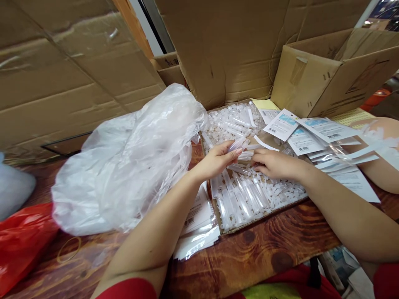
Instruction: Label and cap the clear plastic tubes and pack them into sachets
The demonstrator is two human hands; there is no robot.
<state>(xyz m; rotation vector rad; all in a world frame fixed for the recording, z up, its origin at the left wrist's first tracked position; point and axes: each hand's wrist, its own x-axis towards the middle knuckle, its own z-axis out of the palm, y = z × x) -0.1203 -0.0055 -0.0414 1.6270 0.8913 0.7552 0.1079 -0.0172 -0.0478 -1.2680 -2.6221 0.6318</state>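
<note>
My left hand (218, 160) is closed around a few clear plastic tubes (237, 144), held just above a shallow cardboard tray (249, 226) filled with many more clear tubes and small white caps. My right hand (274, 163) rests palm down on the tubes in the tray, fingers curled against those near the left hand's bundle. Both hands meet over the tray's middle.
A big crumpled clear plastic bag (131, 162) lies left of the tray. Printed packets (307, 133) are spread to the right, more packets (199, 228) in front. Cardboard boxes (330, 70) stand behind. A red bag (21, 241) sits far left. Another person's arm (382, 166) is at right.
</note>
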